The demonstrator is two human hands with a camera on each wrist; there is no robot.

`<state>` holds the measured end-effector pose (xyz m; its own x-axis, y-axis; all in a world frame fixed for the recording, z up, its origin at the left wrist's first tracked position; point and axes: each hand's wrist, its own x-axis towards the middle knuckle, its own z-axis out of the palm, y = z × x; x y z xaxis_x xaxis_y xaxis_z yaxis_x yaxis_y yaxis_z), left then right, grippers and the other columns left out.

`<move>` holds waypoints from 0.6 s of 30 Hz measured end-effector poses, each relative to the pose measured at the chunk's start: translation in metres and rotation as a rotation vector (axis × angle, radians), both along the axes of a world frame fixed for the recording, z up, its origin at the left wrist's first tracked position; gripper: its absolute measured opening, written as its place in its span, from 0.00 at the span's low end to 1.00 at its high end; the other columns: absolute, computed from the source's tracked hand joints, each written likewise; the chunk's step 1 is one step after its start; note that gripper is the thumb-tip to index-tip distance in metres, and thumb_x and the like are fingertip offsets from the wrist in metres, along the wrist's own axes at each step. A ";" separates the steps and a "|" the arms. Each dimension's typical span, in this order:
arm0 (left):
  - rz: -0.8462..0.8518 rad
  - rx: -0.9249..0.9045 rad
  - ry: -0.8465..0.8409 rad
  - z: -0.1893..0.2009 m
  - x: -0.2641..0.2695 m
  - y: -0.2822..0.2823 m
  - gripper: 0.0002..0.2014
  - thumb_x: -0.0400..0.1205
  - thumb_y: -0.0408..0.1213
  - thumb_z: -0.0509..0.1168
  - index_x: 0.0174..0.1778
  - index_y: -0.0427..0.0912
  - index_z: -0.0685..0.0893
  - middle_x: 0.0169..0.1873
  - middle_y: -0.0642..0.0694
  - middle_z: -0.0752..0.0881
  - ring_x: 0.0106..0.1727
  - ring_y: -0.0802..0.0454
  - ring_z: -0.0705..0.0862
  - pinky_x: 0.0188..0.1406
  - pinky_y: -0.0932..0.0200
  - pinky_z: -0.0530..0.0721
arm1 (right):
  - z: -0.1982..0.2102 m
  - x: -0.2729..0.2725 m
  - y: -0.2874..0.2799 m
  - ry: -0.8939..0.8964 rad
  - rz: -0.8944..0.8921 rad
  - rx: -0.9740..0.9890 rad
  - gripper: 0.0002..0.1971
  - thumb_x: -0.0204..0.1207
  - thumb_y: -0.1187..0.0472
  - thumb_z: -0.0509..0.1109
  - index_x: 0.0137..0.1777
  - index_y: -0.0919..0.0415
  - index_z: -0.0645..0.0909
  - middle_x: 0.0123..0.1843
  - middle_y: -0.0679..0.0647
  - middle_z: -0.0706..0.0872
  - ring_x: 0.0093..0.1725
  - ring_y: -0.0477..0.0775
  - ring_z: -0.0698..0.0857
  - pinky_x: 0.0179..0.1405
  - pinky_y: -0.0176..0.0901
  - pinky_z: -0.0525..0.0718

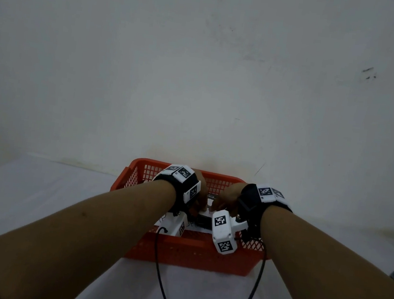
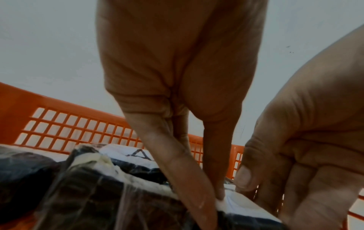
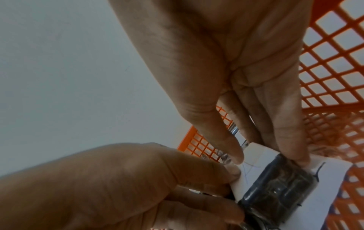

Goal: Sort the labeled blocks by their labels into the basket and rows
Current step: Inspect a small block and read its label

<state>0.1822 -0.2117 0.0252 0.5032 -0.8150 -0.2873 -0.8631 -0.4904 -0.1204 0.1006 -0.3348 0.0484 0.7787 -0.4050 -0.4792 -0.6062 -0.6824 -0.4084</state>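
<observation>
Both hands are down inside the orange basket [image 1: 189,243]. Between them sits a dark labeled block [image 3: 275,189] wrapped in clear tape, with a white paper label across it. My right hand [image 3: 269,158] pinches its far end with thumb and fingers. My left hand [image 3: 236,193] grips its near end. In the left wrist view the left hand [image 2: 214,200] pinches the white label edge of the block [image 2: 118,202], and the right hand [image 2: 248,191] is close beside it. In the head view the left hand [image 1: 202,206] and right hand [image 1: 219,205] meet over the block [image 1: 203,221], mostly hiding it.
More dark blocks with white labels lie in the basket [image 2: 59,105], one lettered "A" [image 2: 138,154]. The basket's mesh walls [image 3: 334,107] close in on all sides. It stands on a white table [image 1: 49,193] against a pale wall. Two black cables [image 1: 159,269] trail toward me.
</observation>
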 end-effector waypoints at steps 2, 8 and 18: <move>0.058 -0.065 -0.013 0.005 -0.005 0.000 0.17 0.83 0.39 0.75 0.69 0.43 0.89 0.63 0.46 0.92 0.60 0.45 0.92 0.61 0.50 0.91 | -0.002 0.001 -0.002 -0.041 -0.026 0.010 0.12 0.84 0.61 0.73 0.39 0.63 0.83 0.40 0.55 0.87 0.30 0.51 0.81 0.14 0.33 0.78; 0.072 -0.111 -0.152 0.017 -0.031 0.015 0.20 0.84 0.52 0.73 0.71 0.51 0.87 0.60 0.46 0.91 0.53 0.43 0.89 0.46 0.56 0.85 | -0.003 0.000 0.000 -0.004 0.018 -0.015 0.09 0.87 0.62 0.70 0.54 0.67 0.87 0.54 0.56 0.91 0.55 0.58 0.91 0.24 0.40 0.82; 0.420 -0.426 0.173 0.043 -0.013 -0.002 0.08 0.77 0.38 0.80 0.40 0.37 0.92 0.36 0.45 0.94 0.39 0.48 0.94 0.47 0.47 0.95 | 0.020 -0.022 -0.001 -0.287 -0.030 -0.049 0.10 0.80 0.64 0.77 0.52 0.74 0.86 0.40 0.64 0.94 0.39 0.61 0.95 0.44 0.53 0.95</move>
<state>0.1696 -0.2133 0.0686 0.7808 -0.6187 -0.0870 -0.5757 -0.7665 0.2849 0.0787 -0.3361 0.0681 0.8668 -0.4473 -0.2204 -0.4910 -0.6887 -0.5335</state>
